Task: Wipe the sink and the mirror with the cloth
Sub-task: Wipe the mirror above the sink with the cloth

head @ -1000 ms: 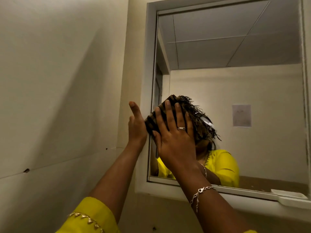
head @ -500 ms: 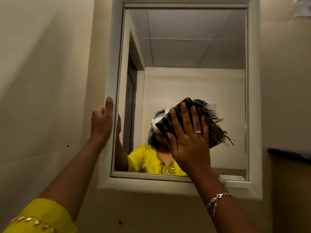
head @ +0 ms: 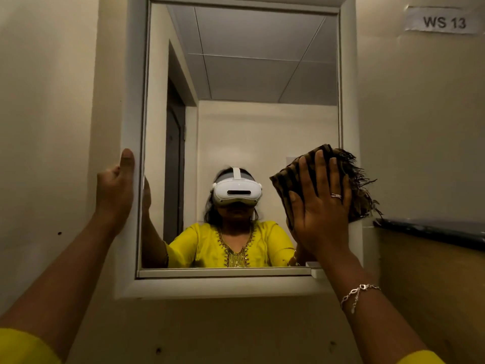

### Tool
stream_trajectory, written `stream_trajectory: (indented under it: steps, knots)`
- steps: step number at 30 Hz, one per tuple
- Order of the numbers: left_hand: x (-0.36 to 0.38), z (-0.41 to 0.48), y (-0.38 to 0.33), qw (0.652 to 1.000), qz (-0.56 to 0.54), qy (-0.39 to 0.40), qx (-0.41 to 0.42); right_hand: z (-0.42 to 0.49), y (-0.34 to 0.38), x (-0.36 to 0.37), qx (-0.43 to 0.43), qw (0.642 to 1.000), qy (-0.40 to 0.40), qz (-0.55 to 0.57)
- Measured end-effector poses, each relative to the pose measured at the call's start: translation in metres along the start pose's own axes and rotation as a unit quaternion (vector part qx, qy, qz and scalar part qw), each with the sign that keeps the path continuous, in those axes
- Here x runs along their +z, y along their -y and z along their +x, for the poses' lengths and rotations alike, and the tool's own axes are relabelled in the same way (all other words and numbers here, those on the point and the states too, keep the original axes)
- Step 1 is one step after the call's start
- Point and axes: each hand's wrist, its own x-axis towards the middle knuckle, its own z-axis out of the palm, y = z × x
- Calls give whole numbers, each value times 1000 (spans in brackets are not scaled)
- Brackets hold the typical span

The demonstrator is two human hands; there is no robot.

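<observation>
A person faces a wall mirror (head: 262, 74) set in a white frame (head: 132, 101). The sink is out of view.

The right hand (head: 319, 206) is open, palm forward, with straight, spread fingers pressing a brown striped cloth (head: 284, 179) flat against the glass. It is near the mirror's right edge, in the lower half. The cloth's fringe (head: 360, 185) spills past the fingers and over the right side of the frame. A ring and a bracelet (head: 358, 294) are on this hand and wrist, and the forearm rises from the lower right.

The left hand (head: 115, 195) holds the left side of the frame. Its thumb points straight up on the frame's face, with the fingers curled at the outer edge. That arm is stretched up from the lower left in a yellow sleeve.

The step in hand looks like wiping the mirror. To do it well, the palm should stay flat so the whole pad of cloth touches the glass. Strokes should overlap and run right into the corners and along the bottom edge. The fringe is best tucked under so it does not drag streaks. The upper glass probably needs a higher reach.

A paper label (head: 443, 22) reading "WS 13" is on the wall at the upper right.
</observation>
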Motion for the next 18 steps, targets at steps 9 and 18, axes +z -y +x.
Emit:
stream_trajectory:
  steps: [9, 18]
  knots:
    - [0, 2, 3, 1000, -5, -1, -26, -24, 24, 2, 159, 987, -10, -1]
    - [4, 0, -1, 999, -1, -22, -30, -55, 104, 8, 155, 987, 30, 20]
